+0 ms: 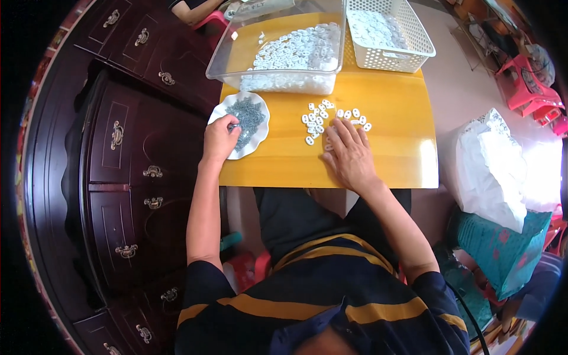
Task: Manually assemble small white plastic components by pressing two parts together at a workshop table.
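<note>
My left hand (221,139) is over the near left part of a white plate with a wavy rim (260,139). Its thumb and fingertips pinch together among a heap of small grey metallic pieces (251,113); what lies between them is too small to make out. My right hand (350,152) rests palm down, fingers stretched forward, at the near edge of a loose group of small white oval plastic pieces (319,120), each with two holes. One such piece shows beside its fingers, and others may be hidden beneath.
Beyond the plate, a clear plastic bin (278,84) holds many white pieces. Right of it stands a white perforated basket (408,58) of similar pieces. Dark wooden cabinets (118,160) flank the yellow table (396,160) on the left; a white sack (488,165) stands right. Another person's arm (198,10) shows far left.
</note>
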### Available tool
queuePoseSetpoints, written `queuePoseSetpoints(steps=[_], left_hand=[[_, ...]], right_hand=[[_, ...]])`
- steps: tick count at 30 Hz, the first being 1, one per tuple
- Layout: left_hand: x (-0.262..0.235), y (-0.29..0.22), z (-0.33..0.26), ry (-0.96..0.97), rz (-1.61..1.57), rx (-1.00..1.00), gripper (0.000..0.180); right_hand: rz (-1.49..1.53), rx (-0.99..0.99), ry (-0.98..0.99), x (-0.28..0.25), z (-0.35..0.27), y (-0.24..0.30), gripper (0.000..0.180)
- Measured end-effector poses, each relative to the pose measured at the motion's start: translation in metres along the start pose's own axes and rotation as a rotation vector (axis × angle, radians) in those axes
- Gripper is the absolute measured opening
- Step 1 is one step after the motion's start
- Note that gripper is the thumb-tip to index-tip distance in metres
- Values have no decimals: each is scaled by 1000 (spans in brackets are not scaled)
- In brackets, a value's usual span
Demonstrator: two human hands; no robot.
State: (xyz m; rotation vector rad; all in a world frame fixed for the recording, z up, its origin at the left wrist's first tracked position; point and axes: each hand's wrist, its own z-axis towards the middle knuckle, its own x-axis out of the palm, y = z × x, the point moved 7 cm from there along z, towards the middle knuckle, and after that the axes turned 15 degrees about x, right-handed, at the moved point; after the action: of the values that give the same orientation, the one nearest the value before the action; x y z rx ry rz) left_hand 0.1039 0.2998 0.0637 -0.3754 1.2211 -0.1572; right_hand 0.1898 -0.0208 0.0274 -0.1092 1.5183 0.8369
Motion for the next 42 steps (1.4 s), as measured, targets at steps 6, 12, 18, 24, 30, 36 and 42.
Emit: queuePoseSetpoints(steps=[6,12,18,24,30,36,42], left_hand=[[-1,-1,2,1,-21,-44,18],[-2,-4,5,-1,56,38,17],[-13,-6,6,-69,42,76,15],[-17,-67,22,-125,-255,74,12],[35,-162,40,17,-430,252,7],[90,-212,51,143,-244,525,8],[104,-216,56,194,-178,565,14]], right_hand=[[-39,-3,32,-14,-23,-9,64],[-56,43,78,-18,-35,-19,70],[-55,97,46,-22,-40,-26,71],[-56,141,-10,-27,-47,-38,69],[-106,99,15,-20,-47,-32,66],[-87,125,32,-19,-47,-32,64],[-57,130,11,-23,-46,-33,63]])
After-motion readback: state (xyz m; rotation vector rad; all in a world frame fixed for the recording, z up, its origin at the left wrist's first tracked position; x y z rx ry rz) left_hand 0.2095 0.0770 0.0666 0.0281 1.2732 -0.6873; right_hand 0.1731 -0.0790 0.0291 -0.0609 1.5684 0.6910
